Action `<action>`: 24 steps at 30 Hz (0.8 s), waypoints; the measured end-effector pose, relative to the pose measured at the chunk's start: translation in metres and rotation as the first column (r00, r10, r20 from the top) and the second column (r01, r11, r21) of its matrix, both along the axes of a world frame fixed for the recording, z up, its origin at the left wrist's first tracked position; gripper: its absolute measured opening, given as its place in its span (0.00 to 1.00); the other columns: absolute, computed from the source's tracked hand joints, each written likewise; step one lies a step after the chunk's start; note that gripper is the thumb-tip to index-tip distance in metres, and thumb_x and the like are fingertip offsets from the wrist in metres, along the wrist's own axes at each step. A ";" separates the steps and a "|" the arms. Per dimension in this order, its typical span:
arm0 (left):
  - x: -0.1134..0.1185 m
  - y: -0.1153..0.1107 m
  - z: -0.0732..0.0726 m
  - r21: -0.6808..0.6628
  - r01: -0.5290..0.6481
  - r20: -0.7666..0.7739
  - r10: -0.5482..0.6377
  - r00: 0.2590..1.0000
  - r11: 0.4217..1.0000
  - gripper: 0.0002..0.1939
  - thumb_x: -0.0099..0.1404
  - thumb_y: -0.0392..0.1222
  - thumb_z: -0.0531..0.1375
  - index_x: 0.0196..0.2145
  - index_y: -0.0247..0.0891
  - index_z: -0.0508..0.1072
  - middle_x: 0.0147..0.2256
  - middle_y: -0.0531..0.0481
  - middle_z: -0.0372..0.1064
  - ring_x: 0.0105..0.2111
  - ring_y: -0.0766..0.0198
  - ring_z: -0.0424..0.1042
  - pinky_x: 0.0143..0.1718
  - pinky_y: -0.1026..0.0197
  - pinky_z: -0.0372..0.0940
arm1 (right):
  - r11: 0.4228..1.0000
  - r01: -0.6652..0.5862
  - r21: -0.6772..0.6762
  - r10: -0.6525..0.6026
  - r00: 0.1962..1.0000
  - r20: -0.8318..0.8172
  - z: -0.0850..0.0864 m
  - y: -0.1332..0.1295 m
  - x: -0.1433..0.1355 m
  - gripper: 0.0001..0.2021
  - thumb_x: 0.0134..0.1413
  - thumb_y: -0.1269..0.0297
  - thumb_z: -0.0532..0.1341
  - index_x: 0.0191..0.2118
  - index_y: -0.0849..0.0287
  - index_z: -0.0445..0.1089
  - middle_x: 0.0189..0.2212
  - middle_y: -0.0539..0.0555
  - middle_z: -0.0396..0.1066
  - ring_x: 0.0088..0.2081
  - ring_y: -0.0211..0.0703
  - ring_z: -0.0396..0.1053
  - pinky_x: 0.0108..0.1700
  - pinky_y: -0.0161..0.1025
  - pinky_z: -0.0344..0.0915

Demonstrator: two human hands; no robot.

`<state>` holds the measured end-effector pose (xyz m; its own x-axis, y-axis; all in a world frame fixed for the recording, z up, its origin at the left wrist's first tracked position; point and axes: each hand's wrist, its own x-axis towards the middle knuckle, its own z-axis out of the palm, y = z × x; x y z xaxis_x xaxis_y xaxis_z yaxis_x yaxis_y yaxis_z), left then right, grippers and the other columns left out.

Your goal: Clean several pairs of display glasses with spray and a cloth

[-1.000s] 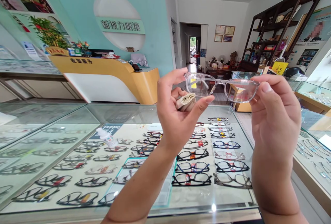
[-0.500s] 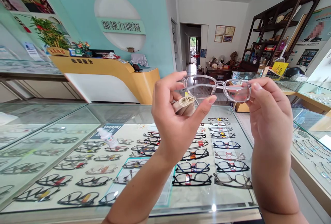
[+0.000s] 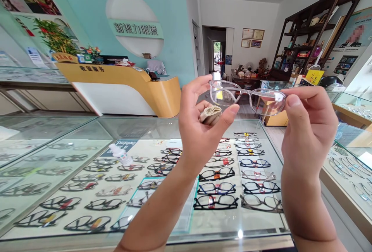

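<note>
A pair of clear-framed eyeglasses (image 3: 246,91) is held up above the glass counter, lenses side by side and tilted down toward the right. My left hand (image 3: 200,124) grips the left end of the frame with its fingers and also keeps a rolled beige cloth (image 3: 210,114) tucked in its palm. At the opposite end, my right hand (image 3: 308,128) pinches the frame's right corner between thumb and fingers. Both lenses are see-through, with reflections on them.
Below my arms, a glass display case (image 3: 162,240) holds rows of spectacles (image 3: 216,201). A small white bottle (image 3: 121,155) stands on its top. Beyond are a yellow and white reception counter (image 3: 124,77), a dark shelf unit (image 3: 314,31) and another display case (image 3: 351,166) at right.
The eyeglasses have tilted, their right end dropping and the left end rising a little. Both hands have shifted slightly to the right.
</note>
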<state>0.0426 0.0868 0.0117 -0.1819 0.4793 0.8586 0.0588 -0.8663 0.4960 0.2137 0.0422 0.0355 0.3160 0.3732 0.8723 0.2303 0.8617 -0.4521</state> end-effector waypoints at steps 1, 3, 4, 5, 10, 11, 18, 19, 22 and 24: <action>0.000 0.001 0.000 0.000 0.007 -0.003 -0.007 1.000 1.000 0.31 0.62 0.55 0.77 0.59 0.52 0.72 0.60 0.41 0.74 0.54 0.50 0.77 0.42 0.53 0.78 | 1.000 0.017 0.026 -0.017 1.000 0.000 0.000 0.000 -0.002 0.05 0.69 0.66 0.65 0.40 0.51 0.79 0.34 0.49 0.75 0.35 0.41 0.74 0.39 0.43 0.70; 0.000 0.003 -0.001 -0.001 0.011 -0.008 -0.011 1.000 1.000 0.32 0.63 0.55 0.76 0.60 0.52 0.72 0.60 0.41 0.75 0.52 0.52 0.78 0.41 0.54 0.78 | 0.998 0.034 0.050 -0.034 0.999 0.004 0.001 0.001 -0.003 0.06 0.69 0.67 0.64 0.40 0.51 0.79 0.36 0.50 0.76 0.37 0.42 0.76 0.39 0.44 0.70; 0.001 0.003 -0.001 -0.004 0.011 -0.010 -0.011 1.000 1.000 0.32 0.63 0.56 0.76 0.60 0.51 0.72 0.60 0.41 0.75 0.50 0.52 0.79 0.40 0.54 0.78 | 0.998 0.031 0.056 -0.032 0.999 0.004 0.001 0.001 -0.003 0.06 0.69 0.68 0.64 0.40 0.51 0.79 0.36 0.50 0.76 0.37 0.42 0.76 0.40 0.44 0.71; 0.001 0.004 -0.001 -0.006 0.011 -0.011 -0.011 1.000 1.000 0.32 0.63 0.56 0.76 0.60 0.51 0.71 0.60 0.40 0.76 0.49 0.53 0.79 0.40 0.55 0.78 | 0.998 0.025 0.061 -0.025 1.000 0.004 0.001 0.001 -0.003 0.06 0.69 0.68 0.65 0.40 0.52 0.79 0.36 0.50 0.76 0.37 0.42 0.76 0.40 0.43 0.71; 0.003 0.003 0.001 0.038 0.016 0.031 -0.017 0.999 0.999 0.34 0.61 0.59 0.77 0.59 0.49 0.72 0.58 0.40 0.76 0.49 0.52 0.81 0.36 0.57 0.76 | 0.998 0.018 0.054 -0.019 1.000 0.023 0.001 0.000 -0.001 0.05 0.69 0.68 0.64 0.40 0.53 0.79 0.37 0.51 0.77 0.38 0.41 0.77 0.42 0.43 0.74; 0.003 0.002 0.001 0.032 0.025 0.038 -0.026 0.999 0.999 0.35 0.60 0.59 0.77 0.59 0.49 0.72 0.58 0.40 0.76 0.48 0.52 0.81 0.35 0.57 0.75 | 0.999 0.015 0.043 -0.016 0.999 0.031 0.001 0.000 -0.001 0.05 0.69 0.67 0.64 0.40 0.52 0.78 0.38 0.51 0.78 0.38 0.41 0.77 0.43 0.43 0.74; -0.003 0.002 0.003 -0.162 0.190 0.136 -0.169 0.976 0.968 0.31 0.64 0.63 0.73 0.59 0.52 0.72 0.50 0.47 0.80 0.28 0.66 0.75 0.27 0.59 0.70 | 0.997 -0.039 -0.072 0.037 0.999 -0.025 0.001 0.000 0.002 0.07 0.70 0.66 0.61 0.39 0.51 0.76 0.34 0.51 0.77 0.36 0.44 0.74 0.41 0.45 0.70; -0.005 0.003 0.003 -0.195 0.223 0.153 -0.194 0.969 0.955 0.30 0.65 0.64 0.72 0.59 0.52 0.72 0.47 0.48 0.80 0.26 0.67 0.73 0.26 0.59 0.67 | 0.994 -0.012 -0.105 0.013 1.000 0.006 0.001 0.000 0.003 0.06 0.68 0.67 0.63 0.37 0.52 0.76 0.31 0.50 0.76 0.35 0.43 0.72 0.39 0.43 0.68; -0.008 0.006 0.006 -0.281 0.309 0.200 -0.259 0.945 0.909 0.33 0.65 0.69 0.70 0.58 0.50 0.71 0.40 0.48 0.81 0.21 0.68 0.67 0.20 0.59 0.57 | 0.955 0.055 -0.291 0.001 0.982 0.188 -0.001 -0.002 0.004 0.11 0.67 0.63 0.67 0.30 0.55 0.74 0.25 0.47 0.73 0.28 0.37 0.66 0.32 0.39 0.62; -0.009 0.005 0.009 -0.314 0.355 0.226 -0.294 0.929 0.881 0.35 0.62 0.71 0.71 0.56 0.48 0.71 0.40 0.47 0.81 0.20 0.68 0.65 0.19 0.58 0.51 | 0.895 0.020 -0.445 0.122 0.950 0.288 -0.002 -0.002 0.002 0.16 0.69 0.54 0.67 0.30 0.57 0.75 0.24 0.47 0.74 0.24 0.34 0.64 0.27 0.37 0.58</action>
